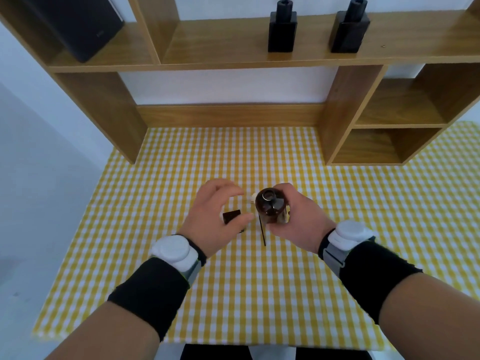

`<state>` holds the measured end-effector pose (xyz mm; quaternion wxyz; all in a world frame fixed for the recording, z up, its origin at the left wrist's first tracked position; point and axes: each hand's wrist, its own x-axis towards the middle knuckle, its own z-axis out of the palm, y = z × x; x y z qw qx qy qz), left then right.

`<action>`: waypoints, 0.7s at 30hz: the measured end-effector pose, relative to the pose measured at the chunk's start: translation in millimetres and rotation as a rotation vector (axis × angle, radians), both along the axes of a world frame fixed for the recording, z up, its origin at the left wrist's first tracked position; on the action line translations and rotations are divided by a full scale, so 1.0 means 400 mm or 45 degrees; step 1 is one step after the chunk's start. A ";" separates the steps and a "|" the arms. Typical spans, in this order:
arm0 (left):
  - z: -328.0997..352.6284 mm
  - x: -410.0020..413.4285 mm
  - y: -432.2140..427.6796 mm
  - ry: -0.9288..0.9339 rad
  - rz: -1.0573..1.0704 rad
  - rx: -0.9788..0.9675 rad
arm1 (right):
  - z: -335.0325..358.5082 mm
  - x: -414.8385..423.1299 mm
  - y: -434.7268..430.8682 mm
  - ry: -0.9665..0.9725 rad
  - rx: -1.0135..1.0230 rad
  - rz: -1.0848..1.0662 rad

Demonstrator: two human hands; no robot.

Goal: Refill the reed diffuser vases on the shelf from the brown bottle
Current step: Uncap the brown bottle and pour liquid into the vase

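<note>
Where the hands work: over the yellow-checked tabletop (233, 281), in front of the shelf (220, 51).
Right hand (298, 222): fingers wrapped round the brown bottle (271, 206); upright, mouth uncapped.
Left hand (220, 214): fingers curved wide over a small dark vase (232, 216); touch unclear.
Reed (262, 232): thin, black, just beside the bottle.
On shelf: left black vase (282, 31), right black vase (349, 28), apart.
Writing: speaker (78, 24) bears a faint mark, unreadable.

check cloth (233, 281) holds wood shelf (228, 51) w/ 2 black vases (282, 32).

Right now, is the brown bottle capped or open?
Open. The brown bottle, gripped by the right hand, shows a bare round mouth facing the camera, with nothing covering it.
</note>
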<state>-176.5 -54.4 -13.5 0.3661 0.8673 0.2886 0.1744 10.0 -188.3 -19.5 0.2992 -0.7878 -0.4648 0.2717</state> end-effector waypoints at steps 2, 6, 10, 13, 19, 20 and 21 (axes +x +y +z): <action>0.024 0.028 -0.015 0.003 -0.096 0.043 | -0.003 -0.005 0.005 -0.030 -0.010 0.015; 0.041 0.058 -0.027 0.091 -0.197 0.144 | -0.010 -0.008 0.009 -0.084 -0.039 0.041; 0.045 0.071 -0.026 0.317 -0.251 0.255 | -0.017 -0.004 0.008 -0.139 -0.075 0.076; 0.051 0.084 -0.027 0.464 -0.328 0.318 | -0.017 -0.004 0.002 -0.158 -0.093 0.101; 0.045 0.070 -0.031 0.145 -0.244 0.289 | 0.001 0.003 0.000 -0.141 -0.004 0.084; 0.045 0.063 -0.028 0.080 -0.199 0.246 | 0.003 0.004 0.004 -0.145 0.000 0.084; 0.046 0.060 -0.024 0.025 -0.155 0.213 | 0.005 0.006 0.006 -0.141 0.000 0.072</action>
